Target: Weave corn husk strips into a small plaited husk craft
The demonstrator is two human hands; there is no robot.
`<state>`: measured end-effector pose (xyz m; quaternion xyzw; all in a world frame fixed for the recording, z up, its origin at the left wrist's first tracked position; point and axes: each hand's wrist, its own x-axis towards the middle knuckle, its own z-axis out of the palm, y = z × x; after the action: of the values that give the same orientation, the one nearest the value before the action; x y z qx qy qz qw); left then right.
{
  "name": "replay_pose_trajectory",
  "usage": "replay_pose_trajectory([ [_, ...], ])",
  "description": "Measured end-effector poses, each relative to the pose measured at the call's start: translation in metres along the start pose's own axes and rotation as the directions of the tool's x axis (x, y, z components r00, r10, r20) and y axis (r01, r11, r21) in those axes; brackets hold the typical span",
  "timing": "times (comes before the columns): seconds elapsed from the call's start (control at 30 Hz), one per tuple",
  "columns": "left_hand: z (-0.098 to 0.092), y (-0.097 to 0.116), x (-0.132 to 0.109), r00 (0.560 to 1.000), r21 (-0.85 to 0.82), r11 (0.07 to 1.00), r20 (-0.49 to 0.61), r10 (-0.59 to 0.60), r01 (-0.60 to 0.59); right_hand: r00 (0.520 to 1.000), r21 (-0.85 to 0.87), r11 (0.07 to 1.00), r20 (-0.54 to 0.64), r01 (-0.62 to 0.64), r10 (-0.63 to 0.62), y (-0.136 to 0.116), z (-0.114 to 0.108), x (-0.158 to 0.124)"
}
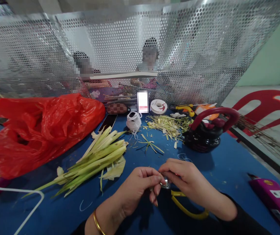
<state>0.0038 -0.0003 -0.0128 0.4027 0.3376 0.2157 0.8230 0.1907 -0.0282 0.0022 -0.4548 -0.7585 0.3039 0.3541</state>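
My left hand (147, 182) and my right hand (182, 173) meet low in the middle, just above the blue table. Both have their fingers closed in a pinch. What lies between the fingertips is small and mostly covered. A shiny silver piece (166, 183) shows between the hands. A yellow-handled tool (191, 212) is beneath my right hand and wrist; whether that hand holds it I cannot tell. To the left lies a pile of pale green corn husks (100, 156). Beyond the hands, thin green strips (151, 143) lie crossed on the table.
A red plastic bag (47, 127) fills the left. Behind are a white string ball (133, 122), a white spool (158, 106), a phone (108, 122) and husk scraps (166, 125). A black pot (202, 138) with maroon handle and a purple power strip (274, 195) are right.
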Motion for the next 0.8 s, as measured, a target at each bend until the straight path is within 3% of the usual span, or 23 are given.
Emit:
replay_pose_trajectory([
  [0.27,-0.001,0.001,-0.001,0.999,0.027,0.999,-0.014,0.031,-0.03,1.0,-0.133,0.991,-0.025,0.016,-0.019,0.001,0.003,-0.001],
  [0.43,0.001,0.001,-0.002,0.999,0.025,0.999,0.008,0.032,-0.032,0.974,-0.273,0.953,-0.216,-0.13,0.07,0.018,0.0,0.002],
  [0.53,0.002,0.001,-0.001,0.999,0.005,0.999,-0.03,0.04,-0.04,0.96,-0.327,0.92,-0.246,-0.215,0.136,0.027,-0.005,0.002],
  [0.67,0.002,0.002,0.001,0.995,-0.026,0.998,-0.087,0.051,-0.054,0.919,-0.455,0.849,-0.386,-0.269,0.084,0.03,-0.01,0.002],
  [0.73,0.002,0.002,0.001,0.991,-0.039,0.996,-0.112,0.072,-0.077,0.886,-0.442,0.864,-0.463,-0.243,0.012,0.028,-0.009,0.002],
  [0.8,0.002,0.002,0.0,0.987,-0.05,0.994,-0.133,0.095,-0.102,0.893,-0.296,0.936,-0.449,-0.191,0.04,0.023,-0.005,0.002],
])
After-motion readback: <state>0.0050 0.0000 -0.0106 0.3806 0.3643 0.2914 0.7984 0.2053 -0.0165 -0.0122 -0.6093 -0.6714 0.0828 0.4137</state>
